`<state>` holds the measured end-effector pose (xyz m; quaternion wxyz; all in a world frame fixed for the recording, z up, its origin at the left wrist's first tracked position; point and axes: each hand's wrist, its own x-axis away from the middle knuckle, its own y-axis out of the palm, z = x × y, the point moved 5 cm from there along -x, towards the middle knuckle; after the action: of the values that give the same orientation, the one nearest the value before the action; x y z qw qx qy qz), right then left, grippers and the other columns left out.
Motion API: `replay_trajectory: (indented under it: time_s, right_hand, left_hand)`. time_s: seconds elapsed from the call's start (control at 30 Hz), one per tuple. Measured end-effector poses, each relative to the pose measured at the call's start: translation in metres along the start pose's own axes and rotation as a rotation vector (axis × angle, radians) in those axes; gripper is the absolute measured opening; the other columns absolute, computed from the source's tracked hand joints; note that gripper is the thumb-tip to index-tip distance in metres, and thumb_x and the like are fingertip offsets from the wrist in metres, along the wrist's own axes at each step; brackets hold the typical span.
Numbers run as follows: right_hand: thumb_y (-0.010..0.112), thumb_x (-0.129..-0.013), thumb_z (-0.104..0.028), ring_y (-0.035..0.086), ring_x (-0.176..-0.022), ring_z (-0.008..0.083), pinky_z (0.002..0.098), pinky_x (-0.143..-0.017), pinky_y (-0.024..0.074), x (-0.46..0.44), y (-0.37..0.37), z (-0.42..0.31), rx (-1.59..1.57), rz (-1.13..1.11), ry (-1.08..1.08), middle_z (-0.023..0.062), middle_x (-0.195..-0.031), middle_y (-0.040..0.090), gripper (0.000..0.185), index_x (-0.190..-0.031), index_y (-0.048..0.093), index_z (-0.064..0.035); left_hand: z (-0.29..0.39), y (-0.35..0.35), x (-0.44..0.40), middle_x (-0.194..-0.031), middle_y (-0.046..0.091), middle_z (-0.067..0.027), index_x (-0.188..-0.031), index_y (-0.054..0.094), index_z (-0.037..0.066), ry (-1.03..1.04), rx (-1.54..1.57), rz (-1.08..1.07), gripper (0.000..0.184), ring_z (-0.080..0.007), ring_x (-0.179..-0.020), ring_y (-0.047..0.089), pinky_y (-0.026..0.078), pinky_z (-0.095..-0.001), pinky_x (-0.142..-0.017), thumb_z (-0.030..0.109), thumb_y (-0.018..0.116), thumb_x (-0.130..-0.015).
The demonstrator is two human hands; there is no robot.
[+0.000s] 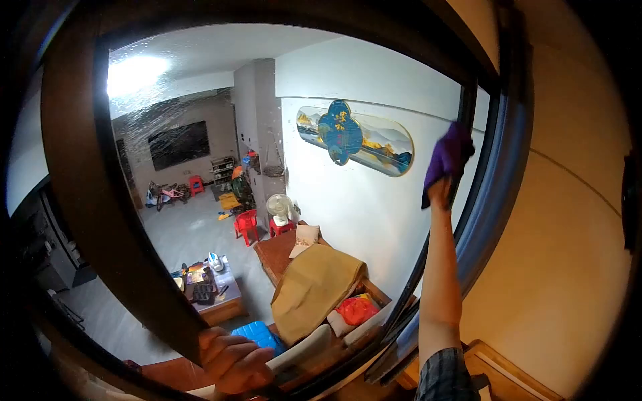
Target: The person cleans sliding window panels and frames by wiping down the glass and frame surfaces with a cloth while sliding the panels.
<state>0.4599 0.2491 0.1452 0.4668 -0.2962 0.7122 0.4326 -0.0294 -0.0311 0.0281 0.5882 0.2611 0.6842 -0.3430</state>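
My right hand (441, 192) reaches up along the right side of the window. It is closed on a purple cloth (449, 155), which covers most of the fingers and lies against the glass near the right edge of the dark window frame (78, 127). Low in the view, my left hand (234, 361) has its fingers curled around the frame's left upright. Streaks and droplets mark the window glass (180, 103), mostly at upper left.
Behind the glass lies a room with a sofa under a brown cover (317, 287), a low table (224, 304), a white fan (278, 207) and red stools (247, 224). Decorative wall art (354, 139) hangs there. A beige wall (555, 220) stands to my right.
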Motion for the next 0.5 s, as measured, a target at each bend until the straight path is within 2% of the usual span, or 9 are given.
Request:
replay_trajectory:
  time_s: [0.07,0.13,0.17,0.2,0.3,0.37,0.4,0.47,0.5]
  right_hand:
    - [0.053,-0.107,-0.029,0.05,-0.126,0.0216,0.0347,-0.109,0.0405,-0.013,0.05,-0.049,0.174,-0.083,0.117,0.0121,-0.138,0.051,0.051,-0.149,0.041,-0.0051]
    - [0.056,-0.104,-0.029,0.048,-0.133,0.0243,0.0359,-0.115,0.0371,-0.008,0.104,-0.11,0.46,-0.184,0.172,0.0139,-0.146,0.047,0.058,-0.153,0.036,-0.0037]
    - [0.058,-0.101,-0.033,0.048,-0.132,0.0285,0.0407,-0.116,0.0336,-0.005,0.125,-0.14,0.576,-0.24,0.152,0.0156,-0.143,0.049,0.059,-0.15,0.04,-0.005]
    - [0.059,-0.098,-0.038,0.048,-0.131,0.0327,0.0454,-0.117,0.03,0.006,0.143,-0.169,0.662,-0.325,0.083,0.0174,-0.14,0.051,0.06,-0.147,0.044,-0.0064]
    - [0.064,-0.087,-0.051,0.047,-0.129,0.0453,0.0597,-0.12,0.0193,0.049,0.184,-0.256,0.783,-0.59,-0.41,0.0226,-0.13,0.055,0.064,-0.137,0.057,-0.0104]
    - [0.067,-0.081,-0.06,0.047,-0.127,0.0536,0.0693,-0.122,0.0122,0.097,0.184,-0.279,0.676,-0.685,-0.519,0.026,-0.124,0.058,0.068,-0.13,0.065,-0.0131]
    - [0.067,-0.08,-0.06,0.047,-0.128,0.0537,0.0706,-0.12,0.0147,0.122,0.174,-0.278,0.581,-0.63,-0.487,0.027,-0.124,0.059,0.068,-0.131,0.065,-0.0149]
    - [0.065,-0.078,-0.066,0.041,-0.129,0.0605,0.0743,-0.115,0.0171,0.171,0.157,-0.248,0.576,-0.939,-0.182,0.0304,-0.132,0.053,0.079,-0.135,0.062,-0.0124]
    - [0.063,-0.079,-0.066,0.039,-0.129,0.0614,0.0738,-0.114,0.018,0.192,0.135,-0.227,0.612,-0.988,-0.145,0.0303,-0.136,0.051,0.081,-0.138,0.059,-0.01]
  left_hand:
    - [0.005,0.003,-0.003,-0.063,0.063,0.0023,-0.079,0.076,0.015,-0.026,-0.029,0.027,0.017,-0.0125,-0.064,0.063,0.043,-0.0331,-0.068,0.021,0.066,-0.091]
    - [0.007,0.003,-0.011,-0.063,0.062,0.0028,-0.078,0.075,0.017,-0.028,-0.043,0.003,0.016,-0.0126,-0.065,0.062,0.043,-0.0333,-0.067,0.016,0.064,-0.091]
    - [0.007,0.003,-0.008,-0.064,0.061,0.0031,-0.078,0.074,0.017,-0.057,-0.047,-0.007,0.015,-0.0127,-0.064,0.061,0.043,-0.0335,-0.067,0.015,0.065,-0.09]
    - [0.005,0.005,-0.005,-0.064,0.061,0.0034,-0.078,0.074,0.017,-0.084,-0.051,-0.017,0.015,-0.0128,-0.064,0.061,0.043,-0.0337,-0.067,0.015,0.065,-0.089]
    - [0.008,0.006,-0.011,-0.065,0.059,0.0046,-0.077,0.071,0.017,-0.073,-0.059,0.001,0.013,-0.0132,-0.064,0.059,0.043,-0.0344,-0.068,0.014,0.064,-0.087]
    - [0.008,0.005,-0.014,-0.065,0.058,0.0046,-0.076,0.07,0.017,-0.059,-0.069,0.012,0.014,-0.0137,-0.064,0.059,0.043,-0.0345,-0.067,0.013,0.062,-0.087]
    - [0.008,0.005,-0.015,-0.065,0.058,0.0046,-0.076,0.07,0.017,-0.054,-0.074,0.018,0.014,-0.0139,-0.063,0.059,0.042,-0.0345,-0.067,0.013,0.062,-0.087]
    - [0.007,0.006,-0.016,-0.065,0.057,0.0044,-0.076,0.07,0.017,-0.013,-0.071,0.089,0.015,-0.0141,-0.062,0.058,0.043,-0.034,-0.068,0.014,0.062,-0.088]
    - [0.006,0.006,-0.015,-0.064,0.057,0.0043,-0.076,0.07,0.017,0.012,-0.071,0.125,0.015,-0.0143,-0.062,0.058,0.043,-0.0337,-0.068,0.014,0.062,-0.088]
